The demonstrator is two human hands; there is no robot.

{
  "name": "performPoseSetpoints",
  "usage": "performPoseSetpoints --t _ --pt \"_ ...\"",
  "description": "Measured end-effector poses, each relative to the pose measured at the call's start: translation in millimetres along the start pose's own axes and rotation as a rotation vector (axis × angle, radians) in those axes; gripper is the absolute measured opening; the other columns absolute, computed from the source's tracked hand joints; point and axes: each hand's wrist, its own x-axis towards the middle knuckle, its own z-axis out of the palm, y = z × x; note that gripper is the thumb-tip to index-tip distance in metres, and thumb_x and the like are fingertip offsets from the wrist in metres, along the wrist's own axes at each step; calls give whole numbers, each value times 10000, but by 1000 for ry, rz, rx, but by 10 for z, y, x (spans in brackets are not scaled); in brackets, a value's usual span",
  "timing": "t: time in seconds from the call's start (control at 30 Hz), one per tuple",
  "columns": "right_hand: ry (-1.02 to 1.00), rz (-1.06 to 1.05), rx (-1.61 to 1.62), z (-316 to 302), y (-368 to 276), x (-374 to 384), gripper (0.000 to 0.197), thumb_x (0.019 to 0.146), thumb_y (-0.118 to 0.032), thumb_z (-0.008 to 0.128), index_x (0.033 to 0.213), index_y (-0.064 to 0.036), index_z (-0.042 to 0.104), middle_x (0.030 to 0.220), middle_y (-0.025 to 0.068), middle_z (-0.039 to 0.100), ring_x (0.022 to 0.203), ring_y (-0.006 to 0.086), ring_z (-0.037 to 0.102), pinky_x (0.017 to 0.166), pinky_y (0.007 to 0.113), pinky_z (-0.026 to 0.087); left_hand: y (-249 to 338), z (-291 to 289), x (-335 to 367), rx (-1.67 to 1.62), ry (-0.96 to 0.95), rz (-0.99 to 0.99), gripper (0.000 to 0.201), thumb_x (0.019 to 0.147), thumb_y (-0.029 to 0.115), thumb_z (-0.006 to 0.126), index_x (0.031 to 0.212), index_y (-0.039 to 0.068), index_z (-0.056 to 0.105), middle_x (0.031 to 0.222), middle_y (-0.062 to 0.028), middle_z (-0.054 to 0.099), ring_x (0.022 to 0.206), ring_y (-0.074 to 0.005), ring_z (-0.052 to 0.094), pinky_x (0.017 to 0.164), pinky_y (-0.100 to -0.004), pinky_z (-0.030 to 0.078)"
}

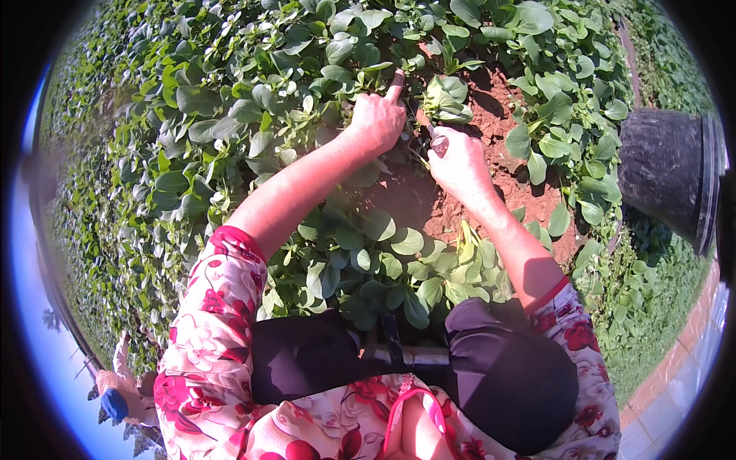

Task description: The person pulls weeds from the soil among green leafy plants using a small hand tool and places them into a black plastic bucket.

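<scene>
Red soil bed [529, 195] among greens: left hand [377, 119] fisted, index pointing far; right hand [458, 162] grips short wooden-handled knife [429, 130] angled far-left beside small leafy green plant [447, 100].

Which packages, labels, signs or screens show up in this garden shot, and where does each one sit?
None in view: no package, label, sign or screen.
Nearest to a container: a dark round bucket at the right edge of the leafy green bed, plain-sided, no marking visible.
</scene>
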Motion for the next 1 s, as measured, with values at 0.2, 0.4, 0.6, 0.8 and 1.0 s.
performPoseSetpoints --t 0.2,0.4,0.6,0.8,1.0 --pt "86 107 106 437 56 -34 366 797 -94 589 1150 -1 610 918 207 678 863 320 677 782 377 529 -67 -12 151 -75 167 31 327 782 177 621 1082 58 671 1428 -218 359 855 -233 681 665 -325 554" --pt "132 5 34 479 160 323 339 808 -81 539 1124 14 619 844 248 653 825 369 661 734 391 534 -89 34 360 -71 48 48 232 858 188 531 995 124 707 1190 -189 584 866 -223 683 681 -368 508" --pt "105 -186 17 295 235 167 349 797 -93 619 1140 -27 621 763 198 658 730 303 681 679 369 534 -85 104 169 -91 165 49 129 738 168 628 822 77 665 888 -98 612 782 -227 646 699 -362 520" --pt "3 -149 56 -149 270 -555 407 782 -65 623 1189 -64 604 830 202 666 734 309 678 673 367 529 236 -51 -620 -146 242 223 210 737 163 595 918 57 604 914 -98 574 864 -227 612 718 -359 477" --pt "-25 -51 12 -292 372 -860 358 784 -68 616 1142 -56 631 791 198 659 726 321 674 642 372 523 519 -13 -991 -204 -10 301 281 781 193 588 1026 62 546 864 -111 604 790 -236 636 680 -375 474"
